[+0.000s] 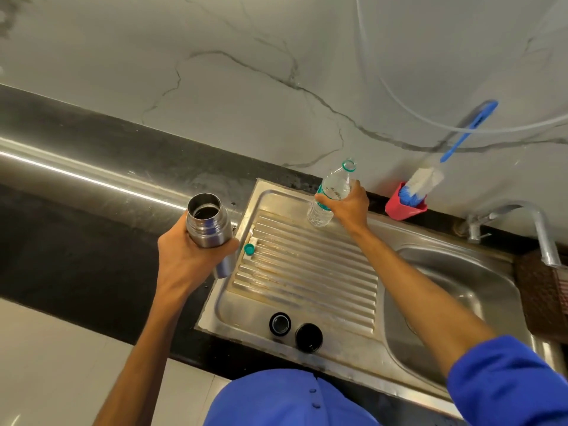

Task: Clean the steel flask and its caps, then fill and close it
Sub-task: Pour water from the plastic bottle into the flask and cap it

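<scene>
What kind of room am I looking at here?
Most likely a home kitchen, at the sink counter. A steel sink with a ribbed draining board is set into a dark countertop, a tap stands behind it, and a bottle brush sits in a red holder.

You stood at a black stone counter that carried a bright streak of reflected light. Behind it rose a pale marble wall with dark veins. A steel sink with a ribbed drainboard sat in the counter, a tap at its back. White tile lay below.
</scene>
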Motion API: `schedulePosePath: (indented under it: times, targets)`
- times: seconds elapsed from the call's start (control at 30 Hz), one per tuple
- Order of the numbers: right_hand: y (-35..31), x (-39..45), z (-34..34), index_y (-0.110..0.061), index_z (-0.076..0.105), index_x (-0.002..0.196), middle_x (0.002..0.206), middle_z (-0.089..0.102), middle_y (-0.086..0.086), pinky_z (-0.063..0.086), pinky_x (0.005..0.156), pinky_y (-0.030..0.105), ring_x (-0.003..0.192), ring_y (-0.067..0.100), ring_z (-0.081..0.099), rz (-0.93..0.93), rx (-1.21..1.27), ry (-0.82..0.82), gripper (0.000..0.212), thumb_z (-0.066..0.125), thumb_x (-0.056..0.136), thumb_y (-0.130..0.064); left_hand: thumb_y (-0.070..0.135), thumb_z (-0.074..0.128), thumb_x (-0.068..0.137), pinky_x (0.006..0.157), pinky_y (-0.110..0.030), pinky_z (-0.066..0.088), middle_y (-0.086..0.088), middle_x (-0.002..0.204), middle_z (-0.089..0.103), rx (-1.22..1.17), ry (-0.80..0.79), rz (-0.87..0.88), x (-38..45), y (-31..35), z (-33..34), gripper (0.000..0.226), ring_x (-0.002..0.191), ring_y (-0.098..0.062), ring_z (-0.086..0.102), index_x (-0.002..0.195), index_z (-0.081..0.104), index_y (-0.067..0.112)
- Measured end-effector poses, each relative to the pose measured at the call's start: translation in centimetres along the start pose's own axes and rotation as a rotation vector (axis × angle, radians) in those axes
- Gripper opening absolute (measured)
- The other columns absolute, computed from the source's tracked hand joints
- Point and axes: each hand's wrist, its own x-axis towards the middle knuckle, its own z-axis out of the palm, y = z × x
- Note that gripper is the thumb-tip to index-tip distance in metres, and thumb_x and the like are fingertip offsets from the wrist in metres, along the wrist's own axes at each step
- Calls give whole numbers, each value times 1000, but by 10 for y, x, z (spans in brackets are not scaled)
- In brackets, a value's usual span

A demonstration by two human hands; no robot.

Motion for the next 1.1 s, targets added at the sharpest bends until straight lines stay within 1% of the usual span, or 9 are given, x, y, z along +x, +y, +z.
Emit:
schedulePosePath:
  times: [0.13,0.2,0.23,0.3,0.47,0.53,0.63,0.77,1.1]
  targets:
    - [16,-13,8,-16,61,125,120,68,-3,59,93,34,110,16,66,97,-34,-183,98,99,46,-60,19,98,69,68,0,46,22,96,64,3,6,-12,-2,-3,-4,57,82,11,64,111,61,24]
    - [27,-27,15,-13,63,119,111,65,-6,58,93,35,105,14,62,167,-118,-271,70,98,64,-38,18,98,69,68,1,46,22,96,64,-1,16,-20,-3,-5,-5,57,84,8,63,112,61,24]
    - [29,-34,20,-15,62,112,104,62,-4,57,83,33,100,17,60,165,-172,-316,51,93,74,-29,17,98,69,68,1,47,22,97,64,-4,23,-22,-4,-7,-5,57,85,7,63,113,61,23]
    - [26,-49,34,-16,60,101,95,62,-1,49,65,27,91,21,62,63,-268,-403,26,80,86,-22,17,98,69,71,-2,47,20,98,64,-13,33,-26,-4,-9,-7,58,86,6,63,115,62,22]
    - [-12,-88,87,-17,58,129,127,61,4,54,87,36,109,20,60,-501,-493,-592,40,69,91,-22,17,97,69,81,-11,46,12,104,66,-16,42,-46,-6,-16,-13,61,92,4,63,118,60,23]
    - [-22,-98,111,-18,58,133,130,61,4,53,87,35,112,21,59,-573,-509,-644,44,71,91,-25,17,97,69,81,-12,47,16,101,65,-16,44,-57,-8,-19,-16,61,92,4,63,117,60,24]
    - [-29,-107,142,-18,61,131,126,63,7,50,83,32,111,24,60,-561,-510,-660,46,74,89,-31,17,97,69,82,-14,47,20,100,65,-15,50,-74,-13,-24,-21,60,93,3,64,115,60,25]
    - [-28,-114,162,-12,64,127,126,62,11,57,91,40,112,27,59,-615,-583,-658,37,71,93,-24,19,97,69,77,-7,46,24,100,63,-8,62,-92,-22,-32,-27,59,89,7,65,114,60,26]
    - [-13,-108,160,-15,66,126,127,60,8,51,87,32,111,24,56,-697,-524,-618,29,68,98,-14,23,98,70,79,-9,45,26,99,62,13,65,-128,-26,-37,-28,60,90,3,64,115,59,27]
